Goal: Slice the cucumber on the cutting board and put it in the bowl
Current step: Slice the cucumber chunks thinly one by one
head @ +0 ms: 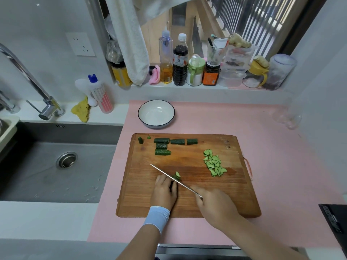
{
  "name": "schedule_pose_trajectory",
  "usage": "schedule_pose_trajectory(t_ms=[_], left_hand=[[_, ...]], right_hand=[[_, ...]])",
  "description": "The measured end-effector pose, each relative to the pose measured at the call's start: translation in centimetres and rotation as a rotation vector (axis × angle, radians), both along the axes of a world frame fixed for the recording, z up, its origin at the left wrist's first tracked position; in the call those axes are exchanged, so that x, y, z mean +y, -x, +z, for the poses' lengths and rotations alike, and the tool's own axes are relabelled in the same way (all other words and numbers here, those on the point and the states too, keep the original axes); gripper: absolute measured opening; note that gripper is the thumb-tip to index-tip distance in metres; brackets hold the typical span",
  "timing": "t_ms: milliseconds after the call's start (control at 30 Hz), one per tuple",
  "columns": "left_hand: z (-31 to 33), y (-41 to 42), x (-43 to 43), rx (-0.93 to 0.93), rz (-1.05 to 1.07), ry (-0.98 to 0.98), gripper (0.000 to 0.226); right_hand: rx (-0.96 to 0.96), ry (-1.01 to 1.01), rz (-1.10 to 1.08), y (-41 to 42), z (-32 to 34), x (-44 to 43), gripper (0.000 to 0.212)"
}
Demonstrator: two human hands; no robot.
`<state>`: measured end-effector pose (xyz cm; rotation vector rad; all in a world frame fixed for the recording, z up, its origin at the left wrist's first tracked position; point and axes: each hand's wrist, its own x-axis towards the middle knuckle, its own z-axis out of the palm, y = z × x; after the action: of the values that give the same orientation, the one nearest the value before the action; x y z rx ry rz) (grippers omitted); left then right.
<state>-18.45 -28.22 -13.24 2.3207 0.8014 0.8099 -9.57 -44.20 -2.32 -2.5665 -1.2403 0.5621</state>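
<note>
Right now, from the head view, I have the left hand (164, 190) curled over a short cucumber piece (177, 175) near the front of the cutting board (234, 194). Only the piece's green cut end shows past the fingers. The right hand (216, 205) is wrapped round the handle of the knife (165, 173), whose blade runs slantwise across the piece, just beside the left fingers. I judge this to be mid-slicing. A heap of thin half-moon slices (214, 164) lies on the right part of the board, and five uncut chunks (162, 146) wait along its far edge. The bowl (155, 125), beyond the board on the pink desk (272, 147), holds nothing. To cut well, I would tuck the fingertips behind the knuckles and let the flat of the blade ride against them. I would bring the knife straight down with a slight forward draw, and creep the left hand back evenly so the new slices match those in the heap. The piece is short, so the risk as I see it is a nicked finger or a rolling stub. I would press its flat side to the board.
</note>
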Motion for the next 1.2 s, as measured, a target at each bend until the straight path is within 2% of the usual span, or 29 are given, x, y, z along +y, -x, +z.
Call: schedule_pose_trajectory(t_ms=[567, 967, 1200], left_hand=[[0.4, 0.7, -0.4, 0.009, -0.009, -0.012, 0.017], [0.2, 0.6, -0.4, 0.010, 0.041, -0.004, 0.018], [0.3, 0.7, -0.6, 0.005, 0.040, 0.005, 0.020]], right_hand=[[0.068, 0.016, -0.003, -0.4, -0.7, 1.1, 0.037], [-0.028, -0.022, 0.048, -0.2, -1.3, -0.8, 0.043], [-0.023, 0.015, 0.068, -0.6, -0.9, -1.6, 0.039]])
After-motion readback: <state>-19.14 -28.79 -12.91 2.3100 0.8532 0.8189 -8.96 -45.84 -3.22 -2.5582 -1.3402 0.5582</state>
